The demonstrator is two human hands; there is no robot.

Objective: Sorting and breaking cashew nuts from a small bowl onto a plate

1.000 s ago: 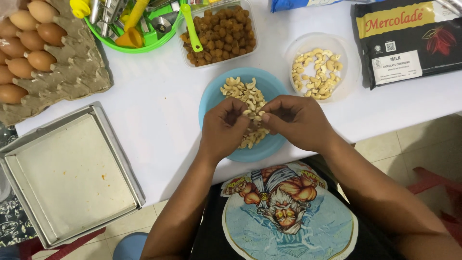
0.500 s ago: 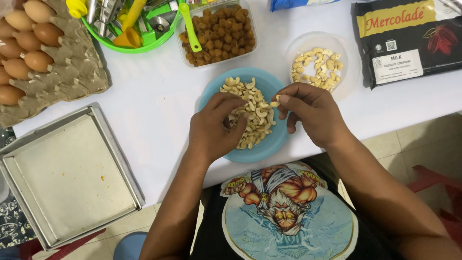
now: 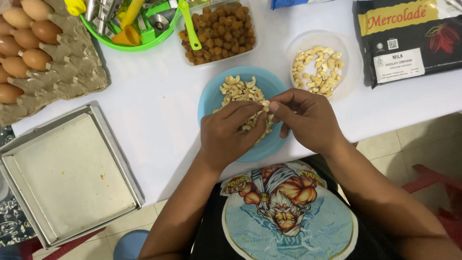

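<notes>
Cashew (image 3: 265,103) between both hands' fingertips (image 3: 269,107) over blue plate (image 3: 210,98)

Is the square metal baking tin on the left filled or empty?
Empty: the baking tin shows only its pale paper lining and a few small crumbs.

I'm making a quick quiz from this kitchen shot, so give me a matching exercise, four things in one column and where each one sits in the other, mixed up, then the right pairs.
Things:
1. cashews
2. eggs
3. square metal pan
4. dark chocolate packet

Places:
A. far right corner of the table
B. on the blue plate under the left hand and right hand
C. hanging over the near left edge of the table
D. in a cardboard tray at far left

Pairs: 1-B, 2-D, 3-C, 4-A
</notes>
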